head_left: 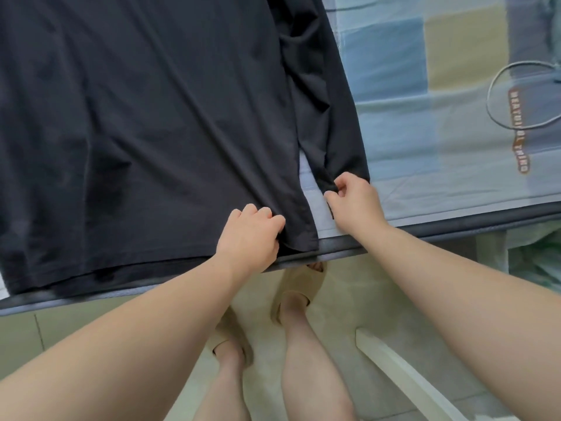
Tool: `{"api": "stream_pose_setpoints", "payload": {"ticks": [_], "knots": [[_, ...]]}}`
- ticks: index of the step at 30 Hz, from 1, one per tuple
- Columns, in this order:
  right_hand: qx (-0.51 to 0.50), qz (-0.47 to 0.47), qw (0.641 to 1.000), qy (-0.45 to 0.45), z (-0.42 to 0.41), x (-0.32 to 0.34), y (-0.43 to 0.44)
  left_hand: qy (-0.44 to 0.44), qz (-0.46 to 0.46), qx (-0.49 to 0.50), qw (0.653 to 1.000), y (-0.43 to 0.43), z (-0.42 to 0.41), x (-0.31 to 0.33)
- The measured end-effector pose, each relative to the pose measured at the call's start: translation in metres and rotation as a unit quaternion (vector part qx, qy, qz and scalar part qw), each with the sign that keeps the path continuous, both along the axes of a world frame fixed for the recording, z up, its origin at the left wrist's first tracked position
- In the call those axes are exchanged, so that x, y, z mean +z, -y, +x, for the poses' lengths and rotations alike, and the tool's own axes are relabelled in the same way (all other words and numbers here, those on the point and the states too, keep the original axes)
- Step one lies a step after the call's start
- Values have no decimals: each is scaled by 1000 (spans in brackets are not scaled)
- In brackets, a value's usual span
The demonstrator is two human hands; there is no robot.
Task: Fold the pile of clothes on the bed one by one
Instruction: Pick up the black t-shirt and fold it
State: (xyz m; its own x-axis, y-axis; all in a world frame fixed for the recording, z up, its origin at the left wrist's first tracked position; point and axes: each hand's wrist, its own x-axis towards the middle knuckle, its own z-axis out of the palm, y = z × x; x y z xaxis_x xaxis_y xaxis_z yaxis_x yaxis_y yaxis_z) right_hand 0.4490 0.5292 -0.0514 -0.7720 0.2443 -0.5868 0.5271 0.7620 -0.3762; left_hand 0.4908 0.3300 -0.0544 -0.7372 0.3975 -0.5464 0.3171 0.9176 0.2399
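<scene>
Home bedroom. A bed with a blue-and-beige checked sheet (425, 132) stretches beyond and right of the fingers (335, 194) of the right hand (355, 205); the dark mattress edge (455, 230) runs just under them. A black top (151, 117) lies flat on the sheet, its hem gripped by the left hand (249, 235), its cuff pinched by the right. Pale tiled floor (334, 344) well below the fingers, beige slippers (299, 291) on bare feet there. Grey cord loop (498, 83) on the sheet, far right.

Both bare forearms reach forward and down, wrists nearly straight. The left hand (249, 235) lies knuckles up, its fingers curled into the hem of the dark shirt (151, 117). Just to the right of that grip, and a little beyond it, the right hand (353, 202) pinches the end of the sleeve (331, 117) between thumb and forefinger (the other fingers curled in). The hands do not touch.
</scene>
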Motion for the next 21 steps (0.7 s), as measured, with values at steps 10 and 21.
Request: {"api": "stream_pose_setpoints", "payload": {"ticks": [10, 21], "knots": [[-134, 108, 969, -179, -16, 46, -90, 113, -36, 48, 992, -20, -12, 17], [398, 92, 912, -35, 55, 3, 61, -1, -71, -19, 997, 83, 19, 7]]}}
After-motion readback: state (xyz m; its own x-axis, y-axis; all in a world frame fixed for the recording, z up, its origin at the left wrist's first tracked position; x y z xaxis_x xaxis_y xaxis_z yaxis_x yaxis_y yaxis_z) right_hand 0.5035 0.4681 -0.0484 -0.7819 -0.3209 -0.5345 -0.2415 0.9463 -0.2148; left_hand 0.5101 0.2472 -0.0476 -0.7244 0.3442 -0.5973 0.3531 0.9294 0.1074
